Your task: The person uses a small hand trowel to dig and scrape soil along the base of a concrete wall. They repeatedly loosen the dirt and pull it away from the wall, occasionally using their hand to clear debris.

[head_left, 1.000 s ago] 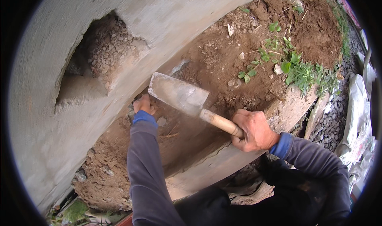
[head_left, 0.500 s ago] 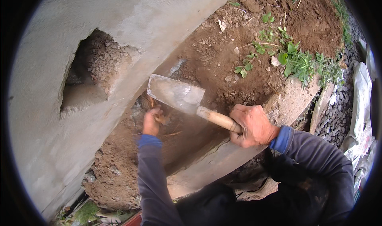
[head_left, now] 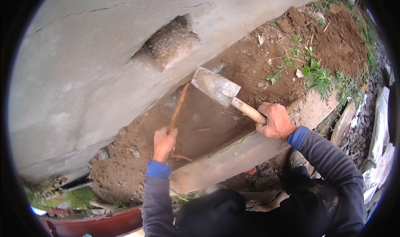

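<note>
My right hand (head_left: 275, 120) is wrapped round the wooden handle of a trowel (head_left: 216, 87) with a flat, dirt-streaked metal blade. The blade's far corner lies close to the foot of the grey wall. In my left hand (head_left: 165, 143) is an orange-brown root (head_left: 180, 105), gripped near its lower part. The root slants up to the wall beside the trowel's corner, and a thin strand shows below the hand. Under both hands lies a dug strip of brown soil (head_left: 212, 120) between the wall and a concrete curb.
A ragged hole (head_left: 175, 43) with rubble in it opens in the grey wall (head_left: 91, 78). The concrete curb (head_left: 221, 166) runs along the near side. Green weeds (head_left: 321, 78) grow at the right, beside gravel (head_left: 354, 128) and white plastic sheeting (head_left: 379, 124). A red-brown basin-like rim (head_left: 100, 224) is at lower left.
My view has shifted, so the wall hole appears higher and further right. My left hand has drawn back from the wall, and a longer length of root now shows. The trowel stays in my right hand.
</note>
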Demonstrator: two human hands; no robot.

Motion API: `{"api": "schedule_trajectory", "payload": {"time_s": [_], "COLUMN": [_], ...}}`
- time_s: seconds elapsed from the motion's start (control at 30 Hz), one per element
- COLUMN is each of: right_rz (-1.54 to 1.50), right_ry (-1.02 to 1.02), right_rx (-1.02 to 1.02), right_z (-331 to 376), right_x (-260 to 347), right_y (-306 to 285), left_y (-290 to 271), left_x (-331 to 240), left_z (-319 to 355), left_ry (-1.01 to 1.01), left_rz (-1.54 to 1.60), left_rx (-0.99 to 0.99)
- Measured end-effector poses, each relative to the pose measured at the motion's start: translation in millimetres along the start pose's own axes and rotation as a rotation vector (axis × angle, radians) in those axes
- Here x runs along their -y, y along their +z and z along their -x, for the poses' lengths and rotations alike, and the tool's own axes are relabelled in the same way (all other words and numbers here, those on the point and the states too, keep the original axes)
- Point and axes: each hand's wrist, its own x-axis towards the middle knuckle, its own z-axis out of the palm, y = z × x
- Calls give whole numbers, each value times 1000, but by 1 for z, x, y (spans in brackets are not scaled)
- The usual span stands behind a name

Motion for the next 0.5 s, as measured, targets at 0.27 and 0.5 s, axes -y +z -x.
{"api": "schedule_trajectory", "payload": {"time_s": [0.27, 0.5], "right_rz": [-22, 424], "right_ry": [-16, -282], "right_rx": [14, 120], "right_z": [-2, -23], "right_x": [-5, 7], "right_y": [5, -30], "left_y": [-84, -60], "left_x": [133, 188], "left_z": [192, 228], "left_ry": [-126, -103], "left_rz": [78, -690], "left_rx": [-382, -590]}}
